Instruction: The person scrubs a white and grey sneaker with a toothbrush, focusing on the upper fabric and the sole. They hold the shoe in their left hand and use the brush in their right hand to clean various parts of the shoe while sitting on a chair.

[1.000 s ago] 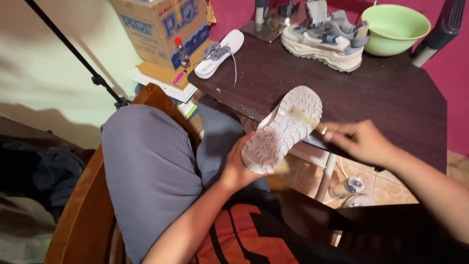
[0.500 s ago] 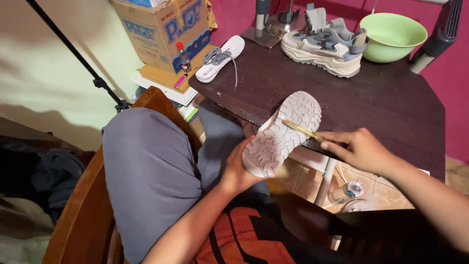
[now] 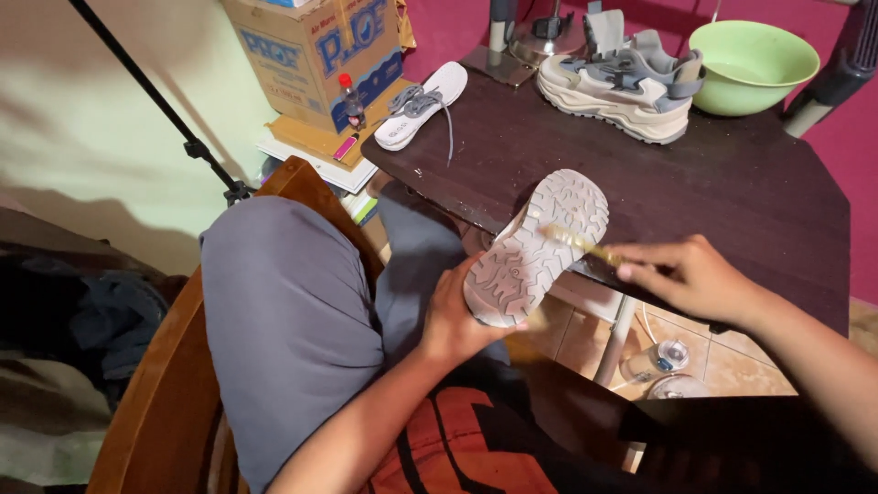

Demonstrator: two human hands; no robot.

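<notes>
Behind the held shoe point(image 3: 535, 249), a green bowl point(image 3: 754, 64) holds liquid.

table middle point(image 3: 732, 201): free | rear: shoe point(image 3: 622, 82), bowl point(image 3: 752, 53)

The left hand point(image 3: 462, 316) covers the heel of the upturned sneaker point(image 3: 535, 247), whose upper faces away — unseen. The brush point(image 3: 581, 243) is motion-blurred, its handle buried in the right hand point(image 3: 690, 274). The green bowl point(image 3: 752, 64) hides its contents — too dim to tell.
</notes>
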